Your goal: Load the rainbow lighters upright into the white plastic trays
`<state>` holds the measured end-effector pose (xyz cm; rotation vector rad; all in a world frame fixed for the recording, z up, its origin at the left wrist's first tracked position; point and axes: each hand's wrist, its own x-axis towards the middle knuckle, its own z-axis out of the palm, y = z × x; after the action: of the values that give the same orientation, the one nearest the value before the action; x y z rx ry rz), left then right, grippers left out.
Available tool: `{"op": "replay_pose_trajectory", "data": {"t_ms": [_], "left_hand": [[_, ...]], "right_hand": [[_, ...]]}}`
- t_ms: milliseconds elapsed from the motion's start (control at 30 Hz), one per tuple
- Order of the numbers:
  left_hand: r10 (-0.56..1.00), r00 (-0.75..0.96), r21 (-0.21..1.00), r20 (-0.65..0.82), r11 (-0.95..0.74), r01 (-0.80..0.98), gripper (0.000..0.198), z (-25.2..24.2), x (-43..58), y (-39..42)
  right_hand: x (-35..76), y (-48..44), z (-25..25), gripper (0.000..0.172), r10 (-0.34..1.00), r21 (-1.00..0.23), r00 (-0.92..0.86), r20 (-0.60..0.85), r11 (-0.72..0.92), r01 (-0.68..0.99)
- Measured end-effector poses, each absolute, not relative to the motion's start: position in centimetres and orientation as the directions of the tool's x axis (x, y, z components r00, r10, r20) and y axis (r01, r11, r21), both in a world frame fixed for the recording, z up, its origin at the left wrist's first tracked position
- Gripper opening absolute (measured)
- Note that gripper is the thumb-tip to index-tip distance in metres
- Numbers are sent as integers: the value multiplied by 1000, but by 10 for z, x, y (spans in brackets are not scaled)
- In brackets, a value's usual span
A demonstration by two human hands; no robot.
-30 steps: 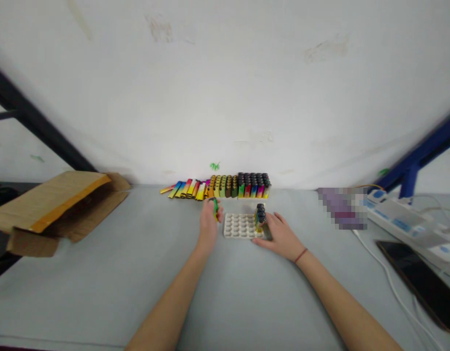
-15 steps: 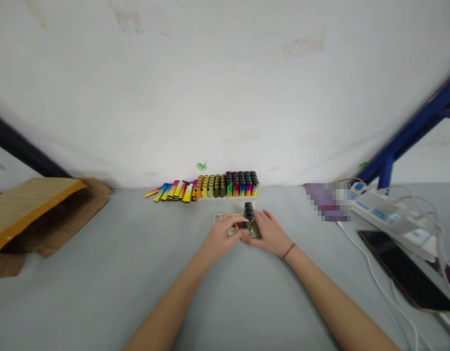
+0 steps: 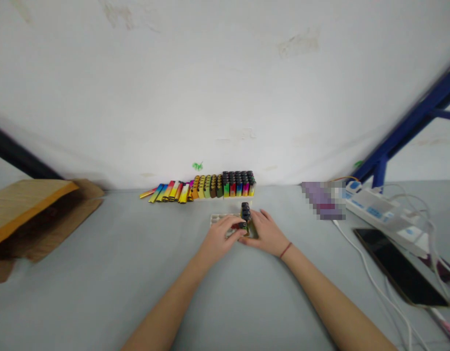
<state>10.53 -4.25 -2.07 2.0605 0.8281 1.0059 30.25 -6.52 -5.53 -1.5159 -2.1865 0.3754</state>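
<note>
Swung rightward over the white tray (image 3: 214, 219) since a second ago, the left hand (image 3: 219, 238) pinches a dark-topped lighter (image 3: 242, 225) just beside the standing lighters (image 3: 245, 210). The right hand (image 3: 269, 235) curves round the tray's end, grip unclear. Likely light, stiff and slick, the lighter suits pinching near its top.

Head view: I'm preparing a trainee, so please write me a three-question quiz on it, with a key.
1. Fill in: the left hand pinches a lighter whose top is ____.
2. True or false: the phone lies to the right of the white tray.
3. What circles the wrist of the right hand? A) a watch B) a thin red band C) a white cable

Key: 1. black; 2. true; 3. B
</note>
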Motion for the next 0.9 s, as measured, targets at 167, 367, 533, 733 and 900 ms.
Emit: {"op": "replay_pose_trajectory", "data": {"t_ms": [167, 367, 533, 733, 900], "left_hand": [[757, 535, 775, 375, -573, 267, 14, -22, 106, -42], [788, 493, 756, 370, -564, 334, 20, -24, 107, -43], [761, 485, 662, 432, -633, 402, 17, -31, 110, -43], [669, 539, 554, 513, -737, 387, 23, -18, 105, -43], [792, 2, 637, 610, -491, 594, 29, 5, 43, 10]], "right_hand": [[302, -66, -55, 75, 933, -470, -294, 205, 358, 807], [302, -66, -54, 73, 934, -465, -293, 204, 356, 811], [302, -66, -56, 72, 931, -457, -292, 217, 362, 812], [304, -67, -56, 73, 928, -442, -295, 228, 369, 817], [306, -67, -58, 81, 925, -423, -295, 238, 372, 826]]}}
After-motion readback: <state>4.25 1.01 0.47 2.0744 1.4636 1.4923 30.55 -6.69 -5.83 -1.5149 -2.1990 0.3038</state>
